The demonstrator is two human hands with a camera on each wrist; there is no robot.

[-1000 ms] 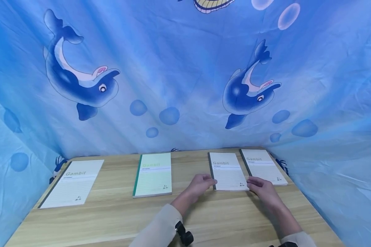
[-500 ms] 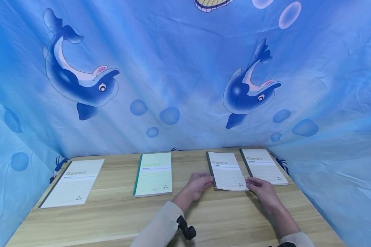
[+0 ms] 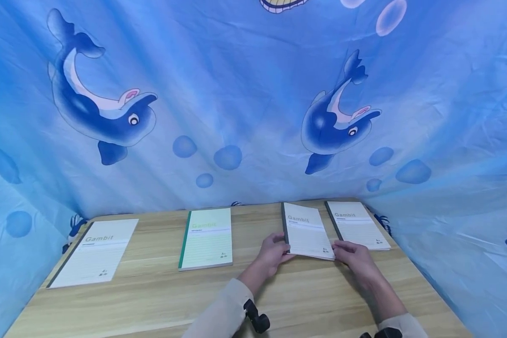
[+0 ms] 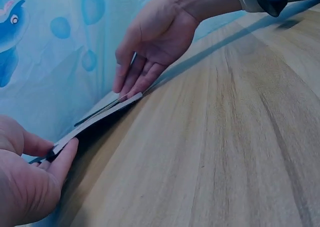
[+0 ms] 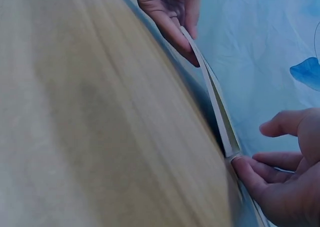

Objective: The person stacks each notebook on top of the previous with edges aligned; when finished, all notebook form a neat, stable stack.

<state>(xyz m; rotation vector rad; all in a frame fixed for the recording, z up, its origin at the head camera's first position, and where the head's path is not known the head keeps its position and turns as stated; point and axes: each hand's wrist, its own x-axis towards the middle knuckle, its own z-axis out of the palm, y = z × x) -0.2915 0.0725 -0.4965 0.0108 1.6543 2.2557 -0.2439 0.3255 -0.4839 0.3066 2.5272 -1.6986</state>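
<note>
A white "Gambit" notebook (image 3: 307, 232) with a dark spine is raised off the wooden table along its left side and slightly bowed. My left hand (image 3: 271, 256) pinches its spine near the lower left corner; in the left wrist view the thumb is on top and the fingers (image 4: 66, 159) are beneath. At the lower right corner, my right hand (image 3: 357, 262) touches the notebook. The right wrist view has its fingertips (image 5: 242, 168) against that corner, the thumb held apart. Right of it lies a second dark-spined notebook (image 3: 358, 226).
Further left on the wooden table (image 3: 160, 300) lie a green-spined notebook (image 3: 207, 239) and another dark-spined notebook (image 3: 95, 253). A blue curtain (image 3: 236, 94) printed with dolphins hangs along the table's back and sides.
My left hand has moved from the notebook's lower left edge to a grip on its spine. The notebook's left side has risen and tilted. The right hand stays at its corner.
</note>
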